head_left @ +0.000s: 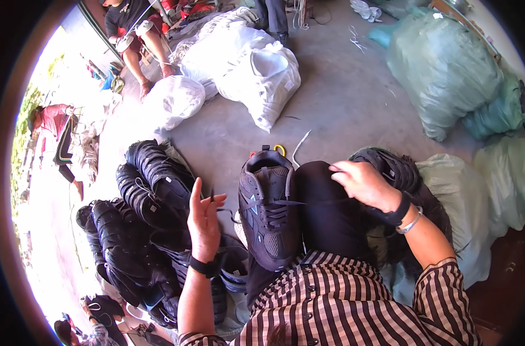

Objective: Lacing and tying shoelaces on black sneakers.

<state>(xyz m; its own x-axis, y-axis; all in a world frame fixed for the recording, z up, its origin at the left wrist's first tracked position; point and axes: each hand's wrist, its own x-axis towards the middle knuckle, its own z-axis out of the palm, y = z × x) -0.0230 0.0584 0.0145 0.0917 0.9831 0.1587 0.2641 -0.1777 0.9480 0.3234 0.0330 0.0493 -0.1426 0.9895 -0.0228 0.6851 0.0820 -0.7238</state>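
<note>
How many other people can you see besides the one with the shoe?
3, maybe more hidden: one seated person at top left, one bending person at the far left, and one person at the bottom left edge.

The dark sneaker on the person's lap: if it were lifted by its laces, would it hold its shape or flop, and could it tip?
The sneaker would probably keep its shape: its sole and padded upper look moulded. Its laces look thin and limp, so it would likely dangle and swing. Resting toe-down on the rounded knee, it seems apt to slide or tip if nudged.
</note>
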